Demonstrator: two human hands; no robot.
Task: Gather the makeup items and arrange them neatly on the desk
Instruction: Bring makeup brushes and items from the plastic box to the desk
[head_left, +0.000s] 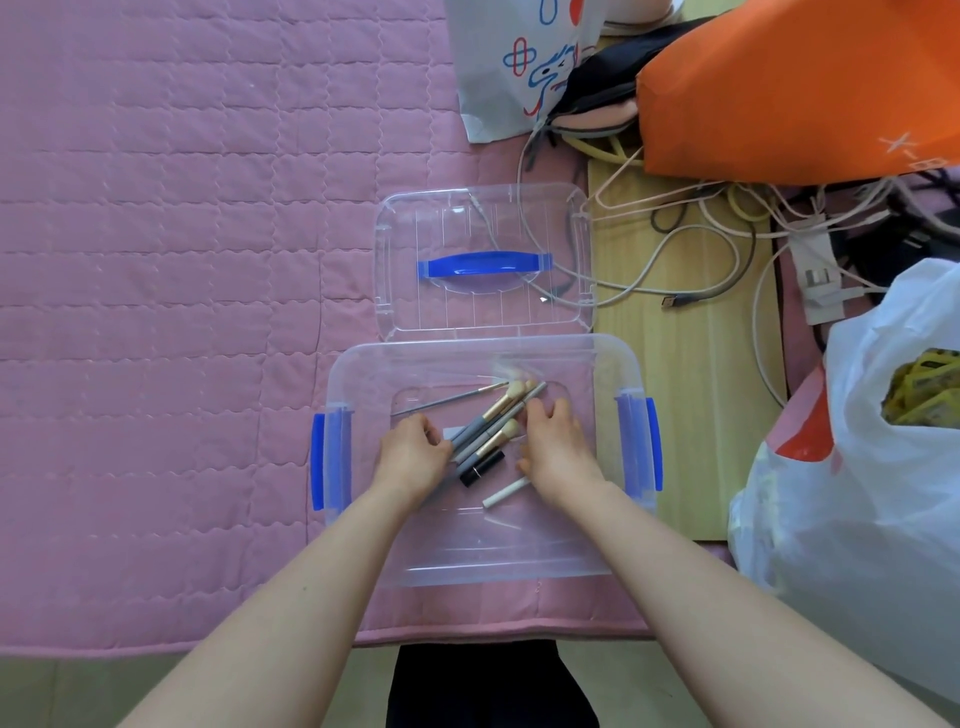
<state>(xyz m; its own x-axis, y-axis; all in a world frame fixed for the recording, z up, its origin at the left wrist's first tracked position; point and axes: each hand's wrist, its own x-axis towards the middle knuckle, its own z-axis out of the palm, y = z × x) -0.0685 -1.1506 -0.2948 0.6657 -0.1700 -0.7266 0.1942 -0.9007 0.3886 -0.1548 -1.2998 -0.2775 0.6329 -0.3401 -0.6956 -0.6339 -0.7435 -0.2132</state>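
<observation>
Across the left and centre of the view a pink quilted bed cover (156, 312) is spread, and on it, near its right edge, a clear rectangular plastic storage box with blue side latches (363, 519) is set. Beyond the far side of the box, its clear lid with a blue handle (485, 264) is laid flat, partly over the cover and partly over a light wooden table (675, 415) that is seen to the right of the box. Further right of the box a large white plastic bag (883, 493) is found, and behind the lid an orange fabric bag (789, 88) and a white printed bag (511, 62) are seen. A tangle of pale cables (691, 244) is spread over the table, right of the lid.

Inside the box, both hands are lowered onto a bundle of grey-handled makeup brushes with pale bristles (488, 428). The handle ends are gripped by the curled fingers of the left hand (415, 457). The right hand (556, 447) is placed against the bristle side of the bundle with its fingers bent; whether anything is actually pinched there cannot be told. Beside the bundle, on the near side, a black tube (483, 467) is lying on the box floor, and nearer still a white stick (504, 493). A thin metal-handled brush (447, 400) is lying towards the far wall of the box.
</observation>
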